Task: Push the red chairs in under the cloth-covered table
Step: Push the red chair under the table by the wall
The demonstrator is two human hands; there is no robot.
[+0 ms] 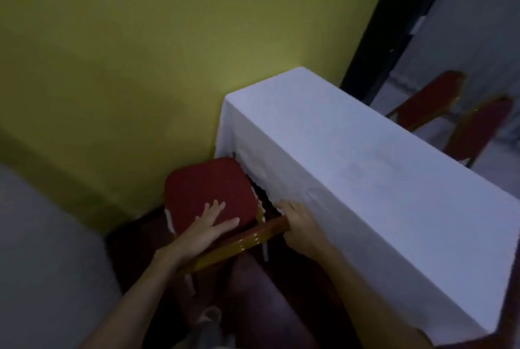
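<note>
Left hand (209, 225): spread flat on red chair (208, 194) seat | Right hand (298, 225): curled around its gold frame | Chair: beside cloth-covered bench (365, 168), by yellow wall (140, 53), seat mostly exposed

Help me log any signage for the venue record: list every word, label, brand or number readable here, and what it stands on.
None can be read. The white tablecloth, the red chair under both hands, the yellow wall and the two far chairs show no lettering. A small pale mark on the dark door frame is too blurred to tell.
</note>
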